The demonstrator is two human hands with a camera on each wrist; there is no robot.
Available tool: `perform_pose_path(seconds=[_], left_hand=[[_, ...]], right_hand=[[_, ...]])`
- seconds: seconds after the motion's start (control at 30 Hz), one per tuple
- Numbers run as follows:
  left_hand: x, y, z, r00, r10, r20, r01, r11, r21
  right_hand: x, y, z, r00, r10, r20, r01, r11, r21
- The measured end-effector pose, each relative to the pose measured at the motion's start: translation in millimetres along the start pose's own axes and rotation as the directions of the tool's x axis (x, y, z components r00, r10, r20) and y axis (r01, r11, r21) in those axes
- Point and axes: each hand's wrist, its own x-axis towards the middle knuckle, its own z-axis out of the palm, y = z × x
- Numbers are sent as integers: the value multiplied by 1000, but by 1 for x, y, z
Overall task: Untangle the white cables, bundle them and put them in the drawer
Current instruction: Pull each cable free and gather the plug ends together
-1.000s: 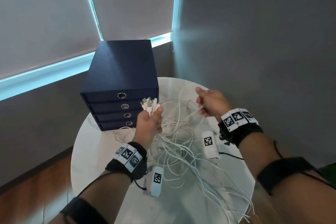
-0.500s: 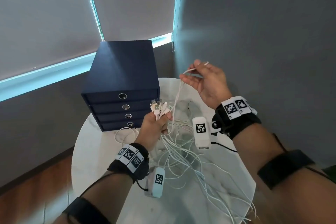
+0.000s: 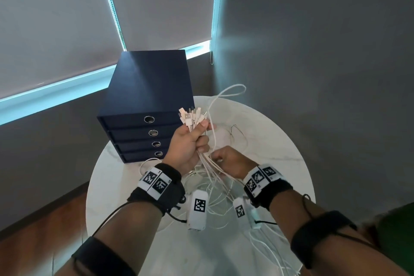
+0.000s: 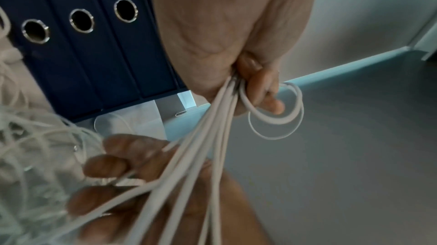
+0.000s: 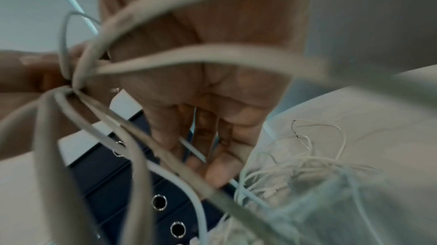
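Table (image 3: 280,141): round, white marbled top filling the lower centre of the head view.
Drawer box (image 3: 145,96): dark blue, four drawers with ring pulls, all pushed in; it stands on the table's far left part, left of centre in the frame.
White cables (image 3: 215,177): a loose tangle lies on the table at lower centre; a bunch rises from it into both hands, and one loop arcs up above centre frame.
Left hand (image 3: 190,143): at centre frame, fingers curled tight around the bunch, with the plug ends (image 3: 190,116) fanning out above the fist.
Right hand (image 3: 228,160): just below and right of the left hand, touching the strands under the fist; whether it grips them I cannot tell, as the wrist view shows its fingers fairly straight among blurred strands.
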Motion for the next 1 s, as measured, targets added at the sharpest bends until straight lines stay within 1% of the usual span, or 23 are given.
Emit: perform_pose_path(seconds=[0.03, 0.1, 0.17, 0.2, 0.27, 0.33, 0.37, 0.47, 0.57, 0.6, 0.63, 0.67, 0.7, 0.73, 0.77, 0.8, 0.83, 0.9, 0.93, 0.97, 1.0], left_hand=[[1, 1, 0, 1000, 11, -13, -11, 1000, 5], [2, 2, -5, 997, 37, -68, -38, 999, -19], [3, -2, -12, 990, 18, -141, -23, 999, -32], [2, -6, -15, 988, -8, -154, 4, 1000, -27], [-3, -13, -17, 989, -69, -134, 67, 998, -17], [-7, -19, -20, 989, -111, -93, 114, 993, 29], [-10, -21, -21, 989, -128, -80, 134, 988, 76], [-14, -29, -22, 984, -161, -76, 172, 969, 178], [-15, -32, -22, 984, -149, -95, 164, 970, 179], [-14, -32, -23, 982, -142, -125, 159, 977, 145], [-12, -32, -26, 977, -137, -162, 155, 983, 102], [-10, -31, -29, 971, -132, -198, 147, 987, 61], [-8, -30, -32, 965, -125, -232, 133, 991, 19], [-6, -29, -34, 958, -113, -263, 111, 994, -23], [-4, -28, -37, 951, -97, -295, 83, 995, -58], [-4, -27, -39, 943, -80, -323, 55, 995, -84], [-4, -27, -42, 936, -65, -346, 32, 994, -102], [-6, -27, -46, 925, -44, -378, 1, 993, -114], [-7, -28, -48, 921, -38, -388, -6, 994, -111], [-8, -29, -49, 919, -35, -393, -8, 994, -108], [-8, -30, -49, 919, -33, -393, -11, 994, -108]], right_hand=[[1, 0, 1, 1000, 11, -26, -11, 1000, -8], [1, -10, -4, 998, -10, -69, 18, 994, 109], [-1, -28, -17, 987, -68, -142, 103, 962, 251], [-1, -39, -26, 977, -98, -189, 153, 942, 300], [0, -62, -45, 945, -158, -288, 261, 892, 369], [2, -82, -66, 913, -180, -367, 323, 866, 381], [2, -89, -76, 907, -174, -384, 325, 869, 373], [2, -100, -105, 911, -130, -392, 274, 899, 340], [6, -90, -128, 874, -101, -475, 277, 907, 317], [7, -80, -132, 863, -86, -497, 223, 949, 223], [8, -62, -137, 855, -84, -512, 117, 993, 31], [7, -43, -141, 858, -78, -507, -26, 981, -194], [5, -21, -144, 871, -49, -489, -153, 918, -365], [-1, -1, -146, 885, 29, -465, -273, 841, -467], [-7, 21, -148, 887, 114, -448, -363, 771, -523], [-16, 40, -148, 871, 188, -454, -440, 708, -552], [-26, 62, -151, 848, 239, -473, -498, 662, -560], [-48, 109, -157, 790, 295, -538, -587, 618, -523], [-63, 130, -158, 758, 334, -561, -635, 575, -516], [-78, 148, -159, 734, 410, -541, -676, 510, -531], [-92, 159, -158, 716, 493, -494, -692, 412, -592]])
